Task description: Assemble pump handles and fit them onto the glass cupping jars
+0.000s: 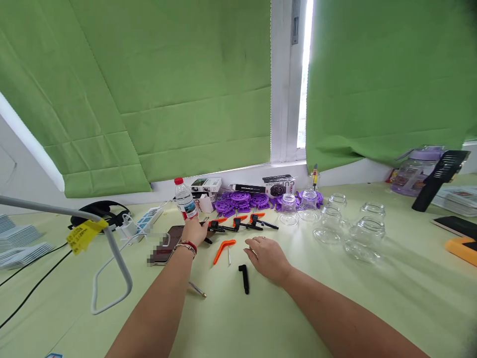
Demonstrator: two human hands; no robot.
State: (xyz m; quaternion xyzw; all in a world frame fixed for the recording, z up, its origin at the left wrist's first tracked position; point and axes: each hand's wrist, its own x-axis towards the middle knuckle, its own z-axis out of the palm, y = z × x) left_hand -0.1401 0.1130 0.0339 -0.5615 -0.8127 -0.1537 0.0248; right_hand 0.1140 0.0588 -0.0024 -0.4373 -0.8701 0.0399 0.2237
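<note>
My left hand [195,231] reaches forward on the pale green table [391,308], its fingers closed round one of the black and orange clamp tools [218,226]. A red cord and bracelets circle that wrist. My right hand [266,256] rests palm down with fingers spread, holding nothing. A loose orange handle [224,250] lies between the two hands. A black handle [244,278] lies just left of my right wrist. More black and orange tools [257,222] lie in a row beyond the hands. A thin metal rod [197,289] pokes out beside my left forearm.
A water bottle [185,200] with a red cap stands behind my left hand, next to a phone [168,243]. Purple plastic parts [240,200], small boxes [206,185] and several clear glass jars [365,233] sit further back. A bent white tube [112,248] with a yellow tag lies at left.
</note>
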